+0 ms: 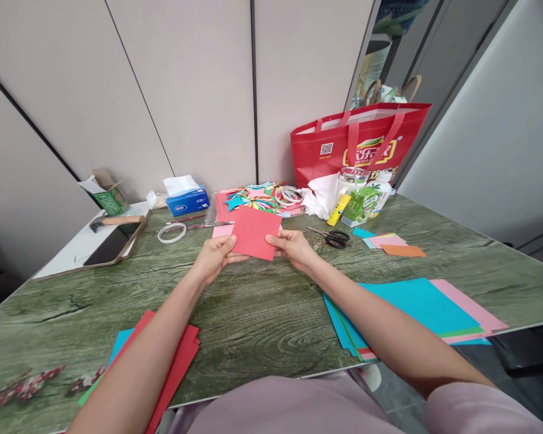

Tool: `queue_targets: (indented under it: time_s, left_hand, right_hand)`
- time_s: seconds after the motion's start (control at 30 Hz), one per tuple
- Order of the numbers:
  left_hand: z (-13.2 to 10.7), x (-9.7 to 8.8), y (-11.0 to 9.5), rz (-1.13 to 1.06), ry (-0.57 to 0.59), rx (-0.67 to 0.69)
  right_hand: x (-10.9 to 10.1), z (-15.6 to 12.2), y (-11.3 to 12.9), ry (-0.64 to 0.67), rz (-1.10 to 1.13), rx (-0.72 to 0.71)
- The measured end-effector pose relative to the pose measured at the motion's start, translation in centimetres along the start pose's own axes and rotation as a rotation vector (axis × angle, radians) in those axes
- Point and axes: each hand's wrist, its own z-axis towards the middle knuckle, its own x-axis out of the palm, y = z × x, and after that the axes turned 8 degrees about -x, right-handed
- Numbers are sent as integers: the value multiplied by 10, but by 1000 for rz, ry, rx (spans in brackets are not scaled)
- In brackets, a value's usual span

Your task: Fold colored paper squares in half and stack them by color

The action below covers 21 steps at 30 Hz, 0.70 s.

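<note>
A square sheet of red paper [256,232] is held up above the middle of the table, tilted slightly. My left hand [215,258] pinches its lower left side, thumb in front and fingers behind. On the lower right, my right hand [294,246] grips the same sheet, its thumb lying on the front face. Behind the sheet, a piece of pink paper [221,231] partly shows. To the right of my right hand lie black-handled scissors [336,239], and a roll of clear tape [172,232] rests left of my left hand.
Coloured paper stacks lie under both forearms: blue and pink sheets [416,304] right, red sheets [181,361] left. Farther back are folded paper stars [257,194], a tissue box [187,202], a yellow glue stick [339,209] and a red bag [319,166]. A phone [113,244] lies left.
</note>
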Motion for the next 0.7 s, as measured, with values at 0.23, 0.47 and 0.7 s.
queue_targets:
  time_s: [0.23, 0.47, 0.7]
  left_hand:
    - [-6, -2, -1, 955, -395, 541]
    - [-12, 6, -1, 1424, -215, 843]
    - [-12, 11, 0, 1535, -135, 850]
  right_hand:
    - [-2, -2, 3, -333, -494, -647]
    - [8, -21, 14, -20, -1140, -1280]
    - [9, -16, 2, 167, -1228, -1352]
